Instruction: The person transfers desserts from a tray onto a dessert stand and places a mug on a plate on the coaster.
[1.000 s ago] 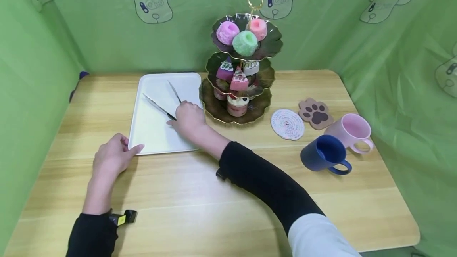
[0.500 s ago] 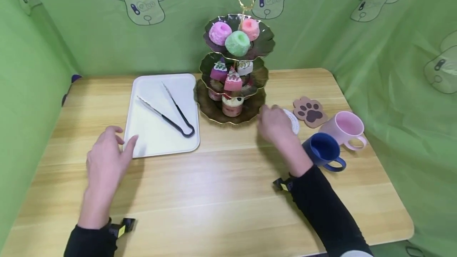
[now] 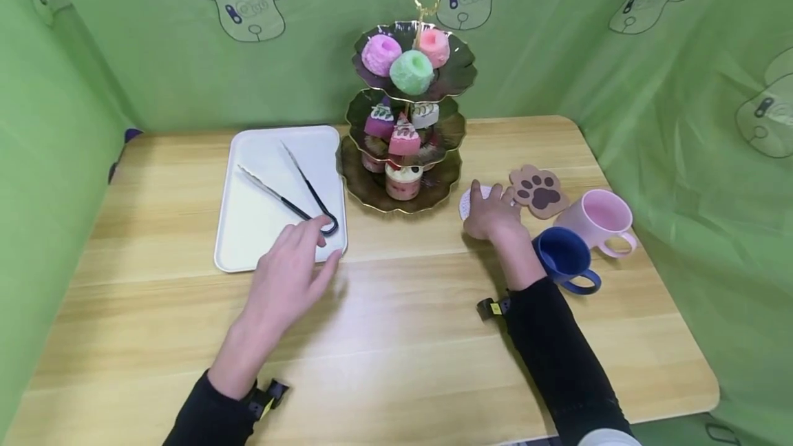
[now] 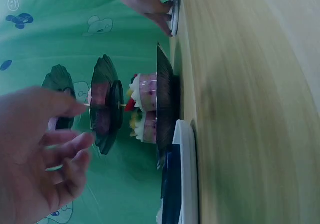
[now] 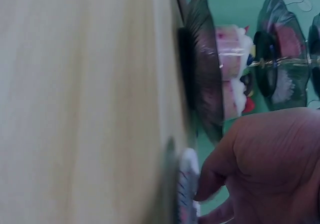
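My right hand (image 3: pixel 493 215) rests over the round woven coaster (image 3: pixel 466 206), its fingers spread across the top and hiding much of it. In the right wrist view the thumb touches the pale, pink-flecked coaster (image 5: pixel 186 189) near its edge. My left hand (image 3: pixel 290 270) hovers by the near right corner of the white tray (image 3: pixel 248 246), fingers loosely bent and holding nothing. Below its fingertips lies the handle end of black-handled metal tongs (image 3: pixel 308 188), spread on the tray. The left wrist view shows this hand (image 4: pixel 35 154) in the air.
A three-tier cake stand (image 3: pixel 405 206) with toy-like sweets stands at the back middle. Right of the coaster lie a brown paw-shaped coaster (image 3: pixel 539 191), a pink mug (image 3: pixel 576 222) and a blue mug (image 3: pixel 560 257). Green cloth (image 3: pixel 328 19) encloses the table's back and sides.
My right hand let go of the tongs, moved right to the round coaster and spread its fingers over it. My left hand left the tray's near left corner and moved right toward the tongs' handle.
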`<state>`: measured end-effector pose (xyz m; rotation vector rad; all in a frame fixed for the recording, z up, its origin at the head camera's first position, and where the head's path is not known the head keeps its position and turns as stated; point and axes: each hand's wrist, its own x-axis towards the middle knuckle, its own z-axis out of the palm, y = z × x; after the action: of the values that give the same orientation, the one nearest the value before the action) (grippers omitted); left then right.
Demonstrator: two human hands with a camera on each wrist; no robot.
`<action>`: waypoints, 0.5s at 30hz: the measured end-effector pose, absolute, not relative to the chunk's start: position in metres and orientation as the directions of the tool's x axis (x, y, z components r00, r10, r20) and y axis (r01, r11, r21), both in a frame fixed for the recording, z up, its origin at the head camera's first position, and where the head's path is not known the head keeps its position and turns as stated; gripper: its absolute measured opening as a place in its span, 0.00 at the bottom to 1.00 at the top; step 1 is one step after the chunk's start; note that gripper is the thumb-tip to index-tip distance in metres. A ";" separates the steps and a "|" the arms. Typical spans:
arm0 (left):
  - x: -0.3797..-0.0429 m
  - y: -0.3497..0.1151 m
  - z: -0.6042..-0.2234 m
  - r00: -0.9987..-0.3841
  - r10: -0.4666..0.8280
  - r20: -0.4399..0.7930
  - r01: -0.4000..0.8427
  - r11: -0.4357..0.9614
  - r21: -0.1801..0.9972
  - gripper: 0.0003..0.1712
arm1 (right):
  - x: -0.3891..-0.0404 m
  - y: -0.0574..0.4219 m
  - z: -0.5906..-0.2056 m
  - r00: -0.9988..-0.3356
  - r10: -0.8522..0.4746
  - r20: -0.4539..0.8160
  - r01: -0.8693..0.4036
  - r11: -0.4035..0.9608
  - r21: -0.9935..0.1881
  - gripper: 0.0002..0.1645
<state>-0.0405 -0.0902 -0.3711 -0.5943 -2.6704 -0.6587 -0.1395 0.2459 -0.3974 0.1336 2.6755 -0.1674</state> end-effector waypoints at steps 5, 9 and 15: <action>-0.042 -0.085 -0.379 -0.864 0.378 0.333 0.493 0.767 0.409 0.27 | -0.131 0.239 -0.386 -0.898 0.026 -0.440 0.086 0.989 -0.117 0.54; -0.044 -0.079 -0.383 -0.853 0.405 0.328 0.517 0.740 0.430 0.26 | -0.121 0.235 -0.382 -0.920 0.003 -0.393 0.064 0.988 -0.142 0.50; -0.050 -0.069 -0.388 -0.849 0.424 0.315 0.525 0.741 0.419 0.25 | -0.111 0.228 -0.383 -0.931 -0.053 -0.362 0.004 0.988 -0.153 0.43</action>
<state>-0.0496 -0.0685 -0.3879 -0.7563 -2.7420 -0.7491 -0.1111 0.2281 -0.3826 -0.0353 2.7593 -0.2134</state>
